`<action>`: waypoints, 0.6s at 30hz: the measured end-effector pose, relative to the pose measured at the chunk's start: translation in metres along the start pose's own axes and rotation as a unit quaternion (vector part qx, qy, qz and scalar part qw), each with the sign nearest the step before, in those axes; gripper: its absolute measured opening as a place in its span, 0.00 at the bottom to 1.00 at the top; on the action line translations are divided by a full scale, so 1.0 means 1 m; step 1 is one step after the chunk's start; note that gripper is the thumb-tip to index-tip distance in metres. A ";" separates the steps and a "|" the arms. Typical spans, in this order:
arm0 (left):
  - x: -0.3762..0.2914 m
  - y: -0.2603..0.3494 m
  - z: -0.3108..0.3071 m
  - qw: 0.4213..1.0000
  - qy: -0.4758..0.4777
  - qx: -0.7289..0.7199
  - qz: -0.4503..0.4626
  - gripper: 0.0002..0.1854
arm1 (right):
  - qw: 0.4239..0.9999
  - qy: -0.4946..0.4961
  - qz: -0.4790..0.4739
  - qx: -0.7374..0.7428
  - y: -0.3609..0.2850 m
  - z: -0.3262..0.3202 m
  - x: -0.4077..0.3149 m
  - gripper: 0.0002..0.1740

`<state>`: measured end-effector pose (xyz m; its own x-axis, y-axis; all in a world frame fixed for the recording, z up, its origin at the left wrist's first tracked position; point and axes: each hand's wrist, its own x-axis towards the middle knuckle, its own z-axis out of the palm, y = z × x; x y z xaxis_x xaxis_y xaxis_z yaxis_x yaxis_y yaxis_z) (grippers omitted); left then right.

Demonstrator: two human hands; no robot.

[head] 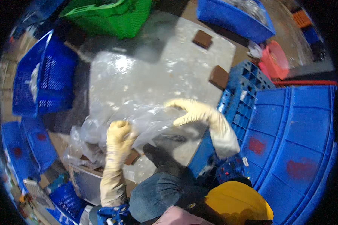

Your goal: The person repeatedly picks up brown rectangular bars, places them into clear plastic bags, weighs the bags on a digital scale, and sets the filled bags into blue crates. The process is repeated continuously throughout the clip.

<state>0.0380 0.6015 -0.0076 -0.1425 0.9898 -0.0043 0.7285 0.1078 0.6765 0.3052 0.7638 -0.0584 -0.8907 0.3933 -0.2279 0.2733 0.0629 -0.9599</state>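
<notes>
A crumpled clear plastic bag or sheet (146,119) stretches between my hands over a pale, shiny sheet surface (140,81). My left hand (120,136), in a cream rubber glove, is closed in a fist on its near left part. The gloved fingers and thumb of my right hand (193,112) are spread apart at the right end of the plastic; whether they touch it is unclear. More clear plastic (91,135) lies bunched left of my left hand. Beside that wrist, a brown block (132,157) is partly hidden.
Brown blocks (202,39) lie on the sheet's right side. A blue plastic pallet (242,104) and large blue panels (287,126) stand right. A blue perforated crate (56,78) is left, a green crate (115,18) and blue tub (236,21) far. A pink container (273,60) is upper right.
</notes>
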 end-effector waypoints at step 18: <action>0.040 -0.017 0.041 0.759 0.042 -0.550 -0.345 0.12 | 0.768 0.381 0.020 0.515 0.076 -0.007 0.016 0.60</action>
<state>0.0475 0.6432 -0.0494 -0.3117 0.7185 -0.6218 -0.5332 0.4093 0.7404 0.3150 0.7816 -0.1341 -0.3104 0.8236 -0.4747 -0.4867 -0.5666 -0.6649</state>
